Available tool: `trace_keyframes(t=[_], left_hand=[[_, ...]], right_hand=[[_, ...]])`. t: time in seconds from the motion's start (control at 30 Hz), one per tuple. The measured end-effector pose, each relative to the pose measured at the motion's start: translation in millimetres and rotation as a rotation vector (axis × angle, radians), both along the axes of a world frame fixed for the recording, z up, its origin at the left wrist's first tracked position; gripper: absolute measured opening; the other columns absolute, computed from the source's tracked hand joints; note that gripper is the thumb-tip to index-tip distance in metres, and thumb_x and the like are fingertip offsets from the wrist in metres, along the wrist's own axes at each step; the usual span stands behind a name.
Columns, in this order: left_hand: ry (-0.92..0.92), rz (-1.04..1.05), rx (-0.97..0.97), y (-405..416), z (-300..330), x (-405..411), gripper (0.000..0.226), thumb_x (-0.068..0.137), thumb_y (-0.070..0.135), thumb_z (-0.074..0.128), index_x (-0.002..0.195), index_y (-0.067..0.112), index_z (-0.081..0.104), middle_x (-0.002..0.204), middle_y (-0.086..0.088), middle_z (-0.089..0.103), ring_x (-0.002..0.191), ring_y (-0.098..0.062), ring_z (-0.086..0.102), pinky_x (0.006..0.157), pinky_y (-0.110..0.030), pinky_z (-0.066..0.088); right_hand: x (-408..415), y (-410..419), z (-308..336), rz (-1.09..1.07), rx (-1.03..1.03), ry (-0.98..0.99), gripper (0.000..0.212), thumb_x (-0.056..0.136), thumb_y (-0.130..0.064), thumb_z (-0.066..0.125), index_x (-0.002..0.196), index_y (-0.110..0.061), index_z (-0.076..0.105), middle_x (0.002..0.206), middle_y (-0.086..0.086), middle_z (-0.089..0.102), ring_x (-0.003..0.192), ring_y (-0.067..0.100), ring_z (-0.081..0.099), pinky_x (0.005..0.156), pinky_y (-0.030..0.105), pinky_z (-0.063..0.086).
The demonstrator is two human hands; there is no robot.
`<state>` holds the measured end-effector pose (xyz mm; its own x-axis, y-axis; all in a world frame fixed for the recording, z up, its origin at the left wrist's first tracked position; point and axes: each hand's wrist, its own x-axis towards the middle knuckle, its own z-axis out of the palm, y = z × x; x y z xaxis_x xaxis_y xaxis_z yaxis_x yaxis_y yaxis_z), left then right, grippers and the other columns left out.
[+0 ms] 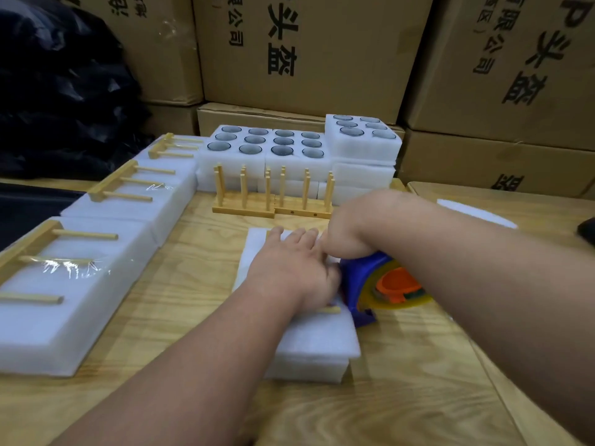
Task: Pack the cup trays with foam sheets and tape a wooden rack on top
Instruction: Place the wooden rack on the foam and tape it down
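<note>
A person stands at a wooden table [418, 397], seen from a camera on their head. At the centre lies a foam-wrapped pack [309, 346], the cup trays under white foam sheets, with a wooden rack on top of it almost wholly hidden; only one peg end [330, 310] shows by the wrist.

The left hand [291, 262] lies flat on the pack, fingers straight and pressing down. The right hand [351, 231], touching it at three o'clock, is curled round a blue tape dispenser [357, 284] with an orange hub, held against the pack's right edge.

What could go wrong is a judgement: if the flat hand eases off as tape is pulled, the rack may slide askew and be taped crooked. The dispenser's cutting edge sits very close to the left fingers (a nick seems possible). Soft foam may also dent or tear under a tight pull.

Counts: three finished packs [64, 284] with racks taped on run from nine to eleven o'clock. At twelve o'clock, three open trays of cups [267, 143] show six cups each, eighteen in all, stacked on further foam blocks. Before them stand two loose upright racks [273, 191], end to end. Cardboard cartons [306, 49] fill the background.
</note>
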<state>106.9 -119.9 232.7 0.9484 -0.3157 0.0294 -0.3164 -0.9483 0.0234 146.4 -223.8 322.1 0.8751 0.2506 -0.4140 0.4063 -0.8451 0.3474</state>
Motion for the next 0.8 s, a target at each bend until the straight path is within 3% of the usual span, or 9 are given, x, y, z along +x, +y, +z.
trace_keyframes(t=[0.13,0.2,0.27,0.37,0.43,0.5,0.63,0.7,0.8], left_hand=[[0.040,0.009,0.020,-2.2,1.2,1.6,0.064,0.104,0.046,0.016,0.163,0.023,0.013,0.170,-0.004,0.016,0.157,-0.019,0.011,0.125,-0.053,0.004],[0.048,0.012,0.028,-2.1,1.2,1.6,0.065,0.104,0.046,0.015,0.164,0.023,0.008,0.172,-0.003,0.012,0.158,-0.019,0.008,0.125,-0.053,0.003],[0.051,0.007,0.037,-0.5,1.2,1.3,0.064,0.104,0.045,0.014,0.164,0.024,0.010,0.172,-0.002,0.012,0.158,-0.019,0.008,0.125,-0.053,0.003],[0.030,0.005,0.046,1.3,0.6,0.8,0.063,0.104,0.046,0.016,0.164,0.025,0.014,0.172,-0.002,0.013,0.157,-0.018,0.009,0.125,-0.052,0.003],[0.026,0.011,0.037,1.5,0.3,0.7,0.065,0.104,0.050,0.017,0.164,0.026,0.010,0.172,-0.001,0.011,0.158,-0.017,0.008,0.126,-0.051,0.003],[0.037,0.020,0.045,1.6,-0.6,0.6,0.069,0.103,0.055,0.019,0.164,0.027,0.002,0.172,0.000,0.007,0.158,-0.016,0.004,0.126,-0.050,0.001],[0.044,0.030,0.061,2.0,-2.6,3.1,0.074,0.100,0.061,0.018,0.163,0.029,-0.005,0.173,0.001,0.002,0.158,-0.015,0.002,0.126,-0.049,-0.001],[0.044,0.031,0.064,1.7,-3.3,4.1,0.075,0.100,0.062,0.017,0.163,0.030,-0.005,0.173,0.001,0.001,0.158,-0.015,0.001,0.126,-0.049,-0.001],[0.051,0.030,0.073,1.6,-3.7,4.2,0.075,0.099,0.062,0.016,0.163,0.030,-0.006,0.173,0.002,0.001,0.158,-0.015,0.001,0.126,-0.048,-0.002]], right_hand=[[-5.6,-6.3,-3.7,-0.068,0.087,-0.015,0.043,0.103,-0.041,0.037,0.120,-0.016,0.067,0.122,0.012,0.063,0.097,0.029,0.051,0.082,0.039,0.039],[-6.7,-7.5,-6.0,-0.062,0.083,-0.006,0.038,0.102,-0.040,0.037,0.104,-0.016,0.067,0.110,0.010,0.060,0.098,0.029,0.052,0.087,0.042,0.041],[-5.9,-3.9,-9.7,-0.055,0.046,-0.023,0.029,0.097,-0.036,0.041,0.079,-0.017,0.053,0.101,0.006,0.056,0.098,0.030,0.055,0.090,0.043,0.046],[-4.1,-1.5,-9.5,-0.065,0.029,-0.019,0.019,0.091,-0.037,0.048,0.082,-0.021,0.054,0.102,0.005,0.058,0.099,0.030,0.056,0.095,0.046,0.048],[-8.0,-8.1,-6.1,-0.070,0.058,0.012,0.023,0.094,-0.035,0.047,0.107,-0.025,0.064,0.115,0.010,0.062,0.097,0.030,0.053,0.086,0.041,0.047],[-14.6,-21.9,-4.4,-0.110,0.079,0.059,0.037,0.104,-0.032,0.038,0.127,-0.016,0.061,0.120,0.015,0.059,0.090,0.028,0.050,0.073,0.036,0.040],[-22.5,-55.1,-8.0,-0.303,0.176,0.014,0.038,0.097,-0.048,0.039,0.092,-0.016,0.059,0.096,0.009,0.058,0.083,0.026,0.055,0.078,0.038,0.042],[-28.1,-67.7,-7.0,-0.345,0.191,-0.079,0.036,0.089,-0.053,0.046,0.079,-0.020,0.053,0.086,0.002,0.056,0.082,0.025,0.056,0.070,0.036,0.042],[-42.4,-78.7,-4.2,-0.362,0.232,-0.229,0.030,0.081,-0.054,0.051,0.079,-0.025,0.045,0.079,-0.005,0.053,0.071,0.018,0.053,0.056,0.032,0.031]])
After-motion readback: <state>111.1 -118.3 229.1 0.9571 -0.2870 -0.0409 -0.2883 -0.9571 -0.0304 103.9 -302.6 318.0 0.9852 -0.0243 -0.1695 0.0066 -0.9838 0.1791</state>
